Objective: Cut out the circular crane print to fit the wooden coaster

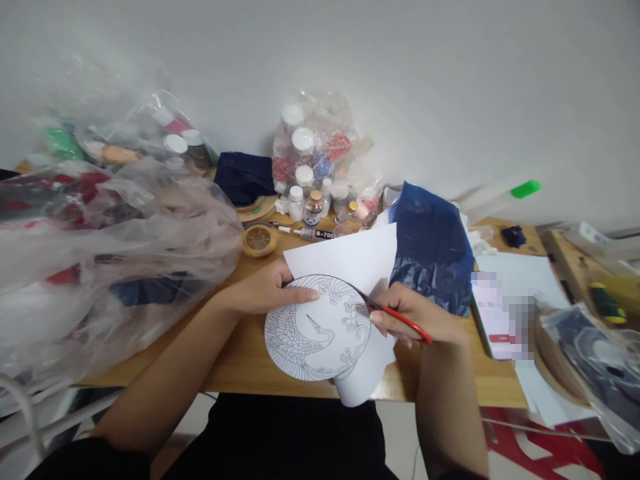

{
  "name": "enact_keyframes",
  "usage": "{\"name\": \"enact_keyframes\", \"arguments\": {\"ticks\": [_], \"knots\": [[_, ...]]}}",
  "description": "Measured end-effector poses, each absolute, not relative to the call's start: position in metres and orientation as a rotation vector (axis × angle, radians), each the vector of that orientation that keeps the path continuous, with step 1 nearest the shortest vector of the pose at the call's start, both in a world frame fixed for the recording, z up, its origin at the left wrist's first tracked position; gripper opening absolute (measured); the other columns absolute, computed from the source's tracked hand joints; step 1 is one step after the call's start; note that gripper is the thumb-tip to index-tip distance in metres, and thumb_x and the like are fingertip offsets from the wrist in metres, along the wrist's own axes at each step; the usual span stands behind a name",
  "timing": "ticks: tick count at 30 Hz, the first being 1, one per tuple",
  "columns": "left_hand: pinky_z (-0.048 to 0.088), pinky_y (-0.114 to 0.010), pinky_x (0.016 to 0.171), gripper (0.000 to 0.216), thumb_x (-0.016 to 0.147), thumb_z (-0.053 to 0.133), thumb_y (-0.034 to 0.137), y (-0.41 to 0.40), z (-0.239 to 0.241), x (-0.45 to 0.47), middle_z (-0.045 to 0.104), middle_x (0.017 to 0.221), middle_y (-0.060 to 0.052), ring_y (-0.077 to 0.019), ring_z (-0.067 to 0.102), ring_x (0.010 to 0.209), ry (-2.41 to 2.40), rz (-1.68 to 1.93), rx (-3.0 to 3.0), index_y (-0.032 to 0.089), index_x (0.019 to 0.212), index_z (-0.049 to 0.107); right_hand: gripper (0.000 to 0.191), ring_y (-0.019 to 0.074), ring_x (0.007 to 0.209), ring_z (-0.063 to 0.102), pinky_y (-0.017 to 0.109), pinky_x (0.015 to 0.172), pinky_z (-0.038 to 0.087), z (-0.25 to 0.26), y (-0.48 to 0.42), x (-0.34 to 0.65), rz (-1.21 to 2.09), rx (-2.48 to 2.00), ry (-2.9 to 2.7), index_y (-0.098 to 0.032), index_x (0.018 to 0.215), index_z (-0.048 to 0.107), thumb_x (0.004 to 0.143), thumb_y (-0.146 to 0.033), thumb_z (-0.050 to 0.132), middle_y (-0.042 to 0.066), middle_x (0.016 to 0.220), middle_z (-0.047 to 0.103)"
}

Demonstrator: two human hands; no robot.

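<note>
A sheet of white paper with a round line drawing of a crane and waves (305, 333) is held above the table's front edge. My left hand (267, 288) grips it at the upper left, thumb on top and fingers beneath. In my right hand (403, 313) are red-handled scissors (400, 322), their dark blades at the right upper rim of the circle. The left and lower rim of the circle is cut free. Leftover white paper (350, 253) spreads behind it, and a curled strip (357, 387) hangs below.
Clear plastic bags (175, 220) of supplies cover the left side. Behind the paper stand small bottles (313, 208), a glue tube (320, 234) and a spool (259, 240). To the right lie a dark blue plastic bag (433, 247), a phone (495, 313) and a wooden hoop (555, 360).
</note>
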State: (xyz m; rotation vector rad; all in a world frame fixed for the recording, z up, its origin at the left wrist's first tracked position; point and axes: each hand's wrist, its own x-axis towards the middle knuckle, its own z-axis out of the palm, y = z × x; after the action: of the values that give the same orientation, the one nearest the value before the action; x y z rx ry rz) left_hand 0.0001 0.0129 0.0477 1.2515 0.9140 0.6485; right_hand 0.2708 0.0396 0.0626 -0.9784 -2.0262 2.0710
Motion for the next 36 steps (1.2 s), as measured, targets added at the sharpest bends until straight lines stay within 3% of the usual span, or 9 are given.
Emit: {"name": "enact_keyframes", "arguments": {"ticks": [8,21,36], "knots": [[0.054,-0.033,0.071,0.040,0.072,0.071,0.047,0.0131,0.0474,0.0004,0.073,0.091,-0.008,-0.0219,0.066,0.082,0.975,0.625,1.216,0.013,0.093,0.068,0.046,0.0032,0.025,0.037,0.012,0.025,0.026,0.0625,0.0402,0.2713,2.050,-0.938,-2.030,-0.014,0.054,0.052,0.086,-0.047,0.058,-0.006,0.035,0.040],[0.054,-0.029,0.069,0.034,0.077,0.066,0.036,0.0128,0.0476,0.0028,0.071,0.102,-0.009,-0.0202,0.065,0.084,0.903,0.625,1.352,0.012,0.103,0.065,0.047,0.0065,0.031,0.044,0.016,0.033,0.030,0.0607,0.0417,0.2670,2.096,-0.808,-2.089,-0.014,0.058,0.054,0.085,-0.053,0.055,-0.005,0.037,0.043],[0.055,-0.033,0.070,0.038,0.076,0.067,0.042,0.0124,0.0475,0.0023,0.072,0.099,-0.009,-0.0222,0.066,0.084,0.926,0.605,1.331,0.012,0.100,0.065,0.044,0.0047,0.029,0.040,0.014,0.030,0.026,0.0614,0.0407,0.2664,2.082,-0.819,-2.054,-0.014,0.057,0.052,0.087,-0.046,0.055,-0.007,0.034,0.040]]}}
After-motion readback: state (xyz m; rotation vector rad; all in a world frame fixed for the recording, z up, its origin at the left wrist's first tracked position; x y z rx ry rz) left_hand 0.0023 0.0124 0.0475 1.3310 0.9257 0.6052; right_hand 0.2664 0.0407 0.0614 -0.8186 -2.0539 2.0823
